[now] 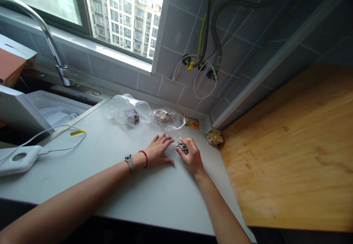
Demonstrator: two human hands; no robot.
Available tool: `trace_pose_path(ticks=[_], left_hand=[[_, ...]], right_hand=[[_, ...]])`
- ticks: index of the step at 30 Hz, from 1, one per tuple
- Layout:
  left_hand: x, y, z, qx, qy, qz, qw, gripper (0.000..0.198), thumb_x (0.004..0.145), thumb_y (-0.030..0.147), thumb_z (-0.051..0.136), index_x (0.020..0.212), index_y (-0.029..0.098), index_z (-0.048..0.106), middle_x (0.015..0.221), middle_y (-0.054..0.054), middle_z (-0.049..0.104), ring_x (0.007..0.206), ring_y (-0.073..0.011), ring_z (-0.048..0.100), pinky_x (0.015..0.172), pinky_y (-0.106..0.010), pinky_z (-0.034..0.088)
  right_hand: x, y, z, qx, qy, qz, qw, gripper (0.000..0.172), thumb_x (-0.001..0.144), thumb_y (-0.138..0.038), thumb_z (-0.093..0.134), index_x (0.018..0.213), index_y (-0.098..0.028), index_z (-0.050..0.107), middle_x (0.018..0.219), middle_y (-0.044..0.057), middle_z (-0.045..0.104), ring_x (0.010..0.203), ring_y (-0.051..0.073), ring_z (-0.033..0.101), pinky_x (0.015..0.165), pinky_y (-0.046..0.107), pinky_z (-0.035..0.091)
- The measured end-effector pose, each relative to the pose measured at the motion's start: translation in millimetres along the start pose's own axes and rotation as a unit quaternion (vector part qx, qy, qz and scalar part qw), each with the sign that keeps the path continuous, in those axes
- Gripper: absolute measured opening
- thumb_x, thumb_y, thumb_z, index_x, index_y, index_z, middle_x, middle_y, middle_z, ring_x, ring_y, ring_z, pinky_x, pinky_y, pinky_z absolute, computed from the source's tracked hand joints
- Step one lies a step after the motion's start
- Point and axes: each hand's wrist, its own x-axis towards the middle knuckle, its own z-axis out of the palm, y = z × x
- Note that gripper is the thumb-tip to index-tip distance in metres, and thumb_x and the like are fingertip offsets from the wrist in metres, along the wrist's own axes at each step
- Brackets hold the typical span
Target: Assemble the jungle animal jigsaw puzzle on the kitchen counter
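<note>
White countertop (165, 200) is viewed from above. Clear plastic bags (118, 106) are laid toward its far side. Left hand (157, 151): fingers spread, palm down, nothing seen to be held. Right hand (193, 158): partly curled; between its thumb and fingers a small patterned stack (182, 148) is pinched, just right of the left hand.
</note>
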Motion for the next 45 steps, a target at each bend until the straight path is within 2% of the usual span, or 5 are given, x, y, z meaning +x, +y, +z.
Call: trace_pose_path(ticks=[14, 23, 29, 35, 45], left_hand=[[3, 3, -3.8, -0.031, 0.021, -0.016, 0.999, 0.07, 0.084, 0.038, 0.078, 0.148, 0.024, 0.053, 0.147, -0.017, 0.062, 0.146, -0.0391, 0.047, 0.122, -0.064, 0.028], [0, 10, -4.4, -0.016, 0.042, -0.003, 0.999, 0.055, 0.087, 0.036, 0.074, 0.138, 0.023, 0.06, 0.138, -0.015, 0.066, 0.141, -0.0371, 0.051, 0.121, -0.062, 0.029], [2, 9, -0.2, -0.013, 0.046, -0.008, 0.999, 0.048, 0.085, 0.034, 0.075, 0.132, 0.023, 0.066, 0.141, -0.017, 0.064, 0.138, -0.0394, 0.051, 0.121, -0.065, 0.027], [2, 6, -0.9, -0.01, 0.025, 0.005, 1.0, 0.037, 0.092, 0.046, 0.07, 0.122, 0.026, 0.072, 0.14, -0.011, 0.064, 0.139, -0.0351, 0.049, 0.121, -0.062, 0.03], [11, -1, 27.6, -0.04, 0.06, 0.017, 0.997, 0.052, 0.093, 0.033, 0.062, 0.145, 0.031, 0.061, 0.144, -0.009, 0.066, 0.138, -0.0395, 0.053, 0.119, -0.056, 0.038]], right_hand=[[4, -1, -11, -0.048, -0.073, 0.05, 0.995, 0.044, 0.084, -0.033, 0.082, 0.125, -0.024, 0.068, 0.116, 0.011, 0.074, 0.111, 0.03, 0.069, 0.099, 0.046, 0.056], [8, 0, -8, 0.134, -0.036, 0.129, 0.982, 0.054, 0.079, -0.05, 0.084, 0.124, -0.023, 0.07, 0.12, 0.012, 0.075, 0.109, 0.03, 0.072, 0.102, 0.048, 0.056], [65, -37, 9, 0.301, -0.114, 0.223, 0.92, 0.061, 0.073, -0.056, 0.087, 0.12, -0.019, 0.073, 0.107, 0.009, 0.077, 0.091, 0.024, 0.074, 0.085, 0.036, 0.06], [164, -84, 55, 0.398, -0.179, 0.345, 0.831, 0.063, 0.064, -0.05, 0.093, 0.115, -0.018, 0.074, 0.085, 0.004, 0.076, 0.064, 0.014, 0.066, 0.054, 0.021, 0.047], [226, -99, 172, 0.439, -0.07, 0.361, 0.82, 0.031, 0.077, -0.047, 0.077, 0.09, -0.022, 0.063, 0.067, -0.003, 0.068, 0.057, 0.015, 0.063, 0.052, 0.024, 0.052]])
